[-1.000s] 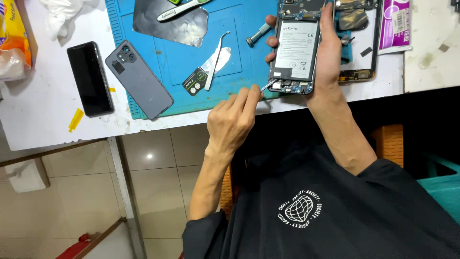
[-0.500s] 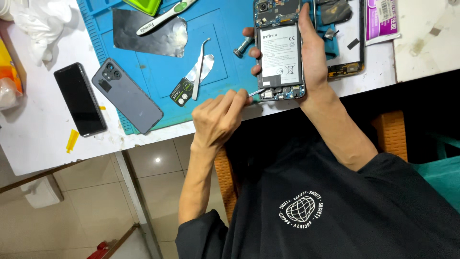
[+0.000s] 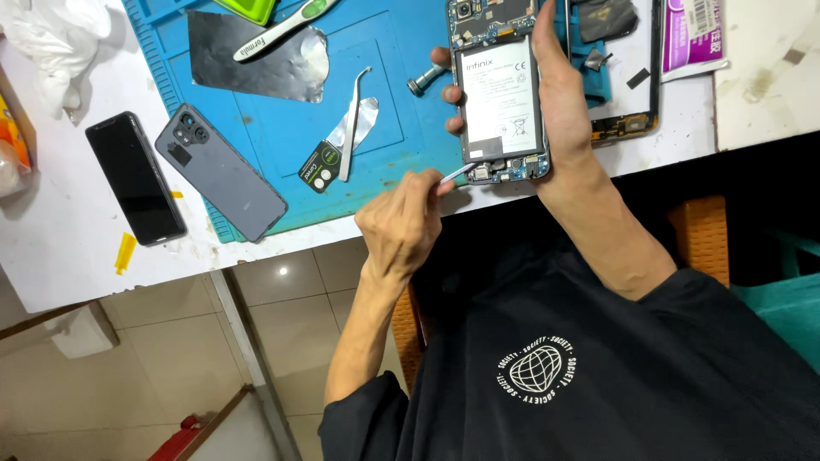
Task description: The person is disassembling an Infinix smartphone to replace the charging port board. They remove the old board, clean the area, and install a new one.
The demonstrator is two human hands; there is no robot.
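Left hand (image 3: 406, 224): curled almost shut, thumb and fingertips pinched narrow on a thin metal tool (image 3: 455, 173), knuckles toward the camera, hovering just over the near edge of the desk (image 3: 51, 256). Tool tip touching the bottom end of the opened phone (image 3: 500, 102), by the small board under the white battery (image 3: 497, 98).

Right hand (image 3: 564, 111): wrapped round the opened phone from its right side, palm along one long edge, fingertips showing at the other, holding it with the open back up above the blue mat (image 3: 401, 102) at the near desk edge.

On the mat, left of the phone: a small bolt-like part (image 3: 424, 83), bent tweezers (image 3: 352, 128) lying across a black lens sticker (image 3: 318, 166), a silver foil sheet (image 3: 256, 55) and a white-and-green toothbrush (image 3: 286, 30). Further left, a grey back cover (image 3: 220, 171) half over the mat's edge, and just beside it a black phone (image 3: 135, 177), screen up, on the bare desk. Behind the right hand, a stripped phone frame (image 3: 628, 124) and a purple packet (image 3: 694, 34).
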